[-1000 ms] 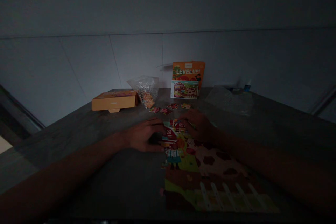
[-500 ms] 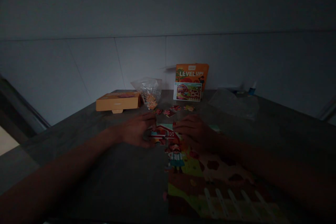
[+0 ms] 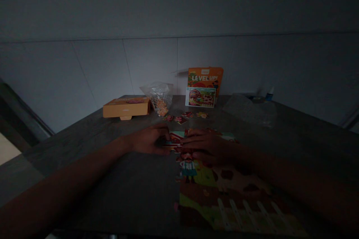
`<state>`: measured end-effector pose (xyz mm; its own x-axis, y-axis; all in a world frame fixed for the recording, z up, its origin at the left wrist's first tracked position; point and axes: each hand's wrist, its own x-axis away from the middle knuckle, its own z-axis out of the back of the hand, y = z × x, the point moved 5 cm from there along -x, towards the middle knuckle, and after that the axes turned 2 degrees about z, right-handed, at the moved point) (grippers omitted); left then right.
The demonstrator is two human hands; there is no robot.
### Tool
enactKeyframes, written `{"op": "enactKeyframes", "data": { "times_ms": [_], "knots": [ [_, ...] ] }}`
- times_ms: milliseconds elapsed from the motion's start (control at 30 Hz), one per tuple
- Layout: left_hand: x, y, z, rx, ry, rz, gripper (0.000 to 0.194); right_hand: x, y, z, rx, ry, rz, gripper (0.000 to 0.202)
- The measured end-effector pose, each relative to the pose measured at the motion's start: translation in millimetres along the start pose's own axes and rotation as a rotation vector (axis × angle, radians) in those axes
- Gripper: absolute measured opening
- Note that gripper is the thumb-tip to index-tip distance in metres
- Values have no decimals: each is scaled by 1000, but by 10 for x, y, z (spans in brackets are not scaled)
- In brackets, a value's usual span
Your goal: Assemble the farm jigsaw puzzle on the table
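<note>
On the table lies a partly assembled jigsaw puzzle with a farmer, a spotted cow and a white fence. At its upper left edge my left hand is closed on a puzzle piece with a red barn part on it. The piece lies against the puzzle's edge; whether it is locked in, I cannot tell. My right hand rests flat over the upper part of the puzzle, its fingers stretched toward that piece and covering some of the barn picture.
Several loose puzzle pieces lie beyond my hands. Behind them stand a clear bag with pieces inside, an orange box and a picture card. A flat orange box sits left; a clear plastic sheet and a small bottle are right.
My left hand has moved right with the puzzle piece, bringing it closer to the assembled part. My right hand has shifted slightly left and down, its fingers now over the barn area.
</note>
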<state>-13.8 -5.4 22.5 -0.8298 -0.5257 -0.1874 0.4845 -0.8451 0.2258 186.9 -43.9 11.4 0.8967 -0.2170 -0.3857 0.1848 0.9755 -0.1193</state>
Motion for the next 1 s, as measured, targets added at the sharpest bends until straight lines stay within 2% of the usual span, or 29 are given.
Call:
{"op": "enactKeyframes", "data": {
  "times_ms": [333, 533, 800, 1000],
  "knots": [
    [-8, 60, 46, -12, -20, 9, 32, 3, 43, -19, 0, -33, -47, 44],
    [10, 20, 53, -9, -37, 31, 33, 0, 31, -8, -21, -35, -53, 44],
    [3, 146, 26, 26, -30, -155, 30, -2, 35, -15, -40, -47, -53, 45],
    [-15, 189, 42, 81, -21, -183, 29, -1, 46, -18, -53, -30, -27, 45]
  ]
}}
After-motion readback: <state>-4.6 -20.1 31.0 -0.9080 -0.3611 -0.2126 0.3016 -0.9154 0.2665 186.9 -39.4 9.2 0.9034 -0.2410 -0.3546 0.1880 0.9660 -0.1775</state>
